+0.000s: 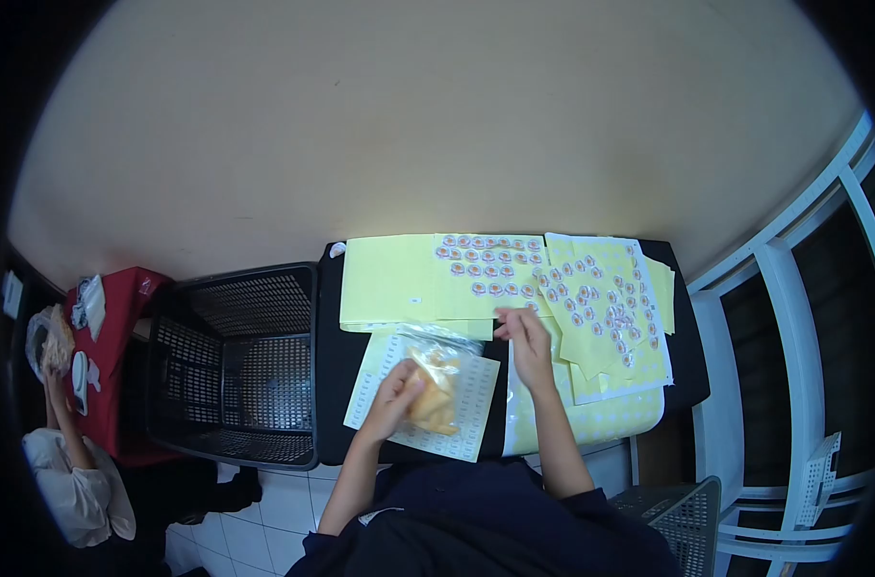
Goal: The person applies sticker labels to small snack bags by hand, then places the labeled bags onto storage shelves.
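My left hand (pixel 394 398) grips the left side of a clear plastic bag (pixel 435 389) with orange-yellow contents. The bag lies over a sheet of small printed labels (pixel 474 409) near the table's front edge. To the right of the bag, my right hand (pixel 522 337) is raised over the yellow sheets, its fingers bent and fingertips close together. Anything between those fingertips is too small to make out. Behind my hands lie yellow sheets (pixel 389 279) with rows of round red-and-white stickers (pixel 490 257).
A black plastic crate (pixel 264 363) stands left of the black-covered table (pixel 332 385). Farther left, a person (pixel 72 481) handles a bag at a red table (pixel 130 308). A grey basket (pixel 692 524) is at lower right, and white metal framing (pixel 793 317) stands on the right.
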`<state>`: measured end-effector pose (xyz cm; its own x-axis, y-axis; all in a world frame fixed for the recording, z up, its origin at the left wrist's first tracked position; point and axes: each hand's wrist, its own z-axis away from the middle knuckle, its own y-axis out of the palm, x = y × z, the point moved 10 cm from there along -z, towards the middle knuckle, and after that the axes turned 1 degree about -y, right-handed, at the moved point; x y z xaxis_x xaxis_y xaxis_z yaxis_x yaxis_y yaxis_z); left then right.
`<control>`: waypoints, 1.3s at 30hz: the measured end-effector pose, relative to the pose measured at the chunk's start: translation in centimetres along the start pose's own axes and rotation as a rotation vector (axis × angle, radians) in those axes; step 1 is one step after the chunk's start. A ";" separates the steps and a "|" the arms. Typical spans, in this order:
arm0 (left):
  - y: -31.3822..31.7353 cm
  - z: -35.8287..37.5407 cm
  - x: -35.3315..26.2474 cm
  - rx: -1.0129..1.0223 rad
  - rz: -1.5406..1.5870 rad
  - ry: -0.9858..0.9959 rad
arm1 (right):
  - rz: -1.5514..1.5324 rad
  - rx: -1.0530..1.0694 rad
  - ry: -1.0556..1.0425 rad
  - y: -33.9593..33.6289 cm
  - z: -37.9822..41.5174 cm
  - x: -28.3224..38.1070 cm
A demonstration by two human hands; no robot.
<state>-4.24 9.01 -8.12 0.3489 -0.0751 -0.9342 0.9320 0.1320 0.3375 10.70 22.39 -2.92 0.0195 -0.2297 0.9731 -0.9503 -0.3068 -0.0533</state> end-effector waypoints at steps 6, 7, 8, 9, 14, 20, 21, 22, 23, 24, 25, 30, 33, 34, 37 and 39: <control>-1.1 -2.8 1.2 0.045 0.689 -0.035 | 0.330 -0.056 -0.002 -2.9 -3.6 -3.2; -0.1 -3.6 0.2 0.179 0.826 0.004 | 0.331 -0.056 0.000 -2.9 -4.2 -3.3; 0.1 -4.7 0.6 0.125 0.846 -0.023 | 0.458 0.001 0.007 -2.3 -4.9 -3.5; 0.2 -6.0 0.6 0.123 0.847 -0.025 | 0.584 0.059 0.014 -1.7 -5.6 -3.7; 2.1 -11.5 1.9 0.207 1.046 -0.225 | 0.921 0.211 -0.188 1.2 -7.8 -2.7; 3.4 -13.1 4.1 0.208 1.150 -0.344 | 1.176 0.410 -0.395 3.5 -8.3 -3.3; 3.5 -13.1 4.1 0.222 1.164 -0.336 | 1.213 0.445 -0.432 3.7 -8.3 -3.4; 3.3 -13.1 4.2 0.218 1.166 -0.337 | 1.211 0.449 -0.430 3.6 -8.5 -3.5; 3.0 -13.2 4.3 0.205 1.183 -0.328 | 1.190 0.478 -0.450 3.8 -8.5 -3.5; 2.8 -13.2 4.2 0.192 1.201 -0.318 | 1.169 0.507 -0.470 4.0 -8.4 -3.4; 2.8 -13.3 4.1 0.190 1.204 -0.316 | 1.169 0.511 -0.470 4.0 -8.4 -3.4; 2.5 -13.2 4.0 0.150 1.248 -0.316 | 1.094 0.588 -0.385 3.8 -8.7 -4.6; 2.4 -13.2 3.9 0.127 1.212 -0.300 | 1.068 0.595 -0.380 3.3 -8.7 -4.4; 2.4 -13.1 3.9 0.125 1.214 -0.299 | 1.068 0.598 -0.381 3.3 -8.6 -4.1; 2.3 -13.2 4.0 0.115 1.213 -0.302 | 1.008 0.630 -0.277 2.7 -8.6 -4.0; 2.2 -13.2 3.9 0.114 1.201 -0.287 | 0.928 0.592 -0.211 1.8 -8.8 -3.8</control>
<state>-2.08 22.03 -12.56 0.9830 -0.1816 0.0283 0.0052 0.1810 0.9835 6.16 30.86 -4.72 -0.5141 -0.7322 0.4467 -0.3278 -0.3135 -0.8912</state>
